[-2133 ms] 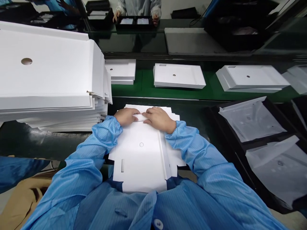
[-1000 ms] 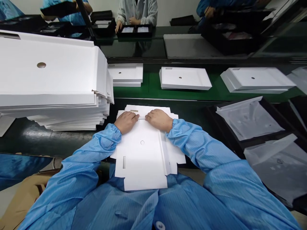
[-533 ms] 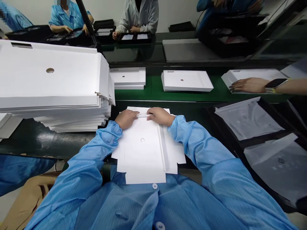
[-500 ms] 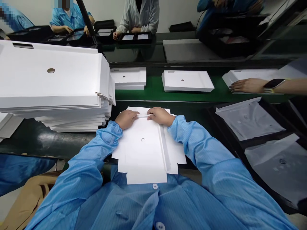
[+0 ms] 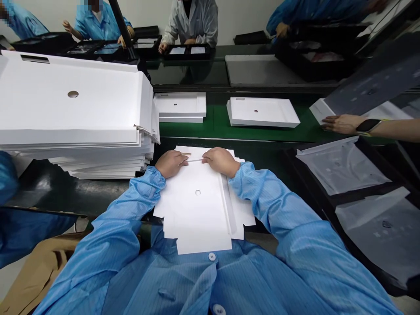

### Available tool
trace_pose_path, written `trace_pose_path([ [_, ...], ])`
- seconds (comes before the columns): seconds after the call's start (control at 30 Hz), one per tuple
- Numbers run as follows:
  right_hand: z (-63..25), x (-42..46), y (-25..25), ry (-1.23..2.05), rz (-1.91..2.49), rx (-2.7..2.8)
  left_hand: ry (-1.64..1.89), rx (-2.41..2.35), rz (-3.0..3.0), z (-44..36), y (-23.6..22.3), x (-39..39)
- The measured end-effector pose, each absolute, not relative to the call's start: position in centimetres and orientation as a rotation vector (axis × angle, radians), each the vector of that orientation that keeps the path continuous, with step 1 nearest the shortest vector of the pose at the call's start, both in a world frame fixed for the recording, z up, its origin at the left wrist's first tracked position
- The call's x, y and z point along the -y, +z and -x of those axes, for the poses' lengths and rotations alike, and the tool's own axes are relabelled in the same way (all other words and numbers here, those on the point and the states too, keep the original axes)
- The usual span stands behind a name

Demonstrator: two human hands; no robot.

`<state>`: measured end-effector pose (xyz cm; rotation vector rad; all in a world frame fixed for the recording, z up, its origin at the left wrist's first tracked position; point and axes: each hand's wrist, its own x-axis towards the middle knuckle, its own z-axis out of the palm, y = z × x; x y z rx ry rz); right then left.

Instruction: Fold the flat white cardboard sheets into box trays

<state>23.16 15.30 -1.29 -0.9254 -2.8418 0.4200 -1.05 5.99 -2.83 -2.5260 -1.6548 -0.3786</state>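
Observation:
A flat white cardboard box blank with flaps and a small round hole lies before me, its near end against my body. My left hand grips the far end at the left, fingers curled and thumb by a crease. Beside it, my right hand pinches the same crease from the right. A narrow slot shows beyond the left fingers. What lies under my fingertips is hidden.
At left rises a tall stack of white box trays. White trays stand on a green belt ahead. Right, a co-worker's hand rests by another tray; a black tray holds translucent sleeves. Other people sit opposite.
My left hand has slid slightly along the crease, uncovering the slot; my right hand has barely moved. At right, a dark translucent sheet now stands raised over the co-worker's tray.

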Motion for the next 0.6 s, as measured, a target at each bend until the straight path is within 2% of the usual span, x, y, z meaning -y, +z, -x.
trace_pose_path([
  [0.27, -23.7, -13.9, -0.7, 0.607, 0.983, 2.651, -0.343, 1.567, 2.517, 0.5, -2.4, -5.5],
  [0.6, -24.5, -13.5, 0.0, 0.465, 0.907, 2.658, -0.545, 1.501, 2.5, 0.1, -2.0, -5.7],
])
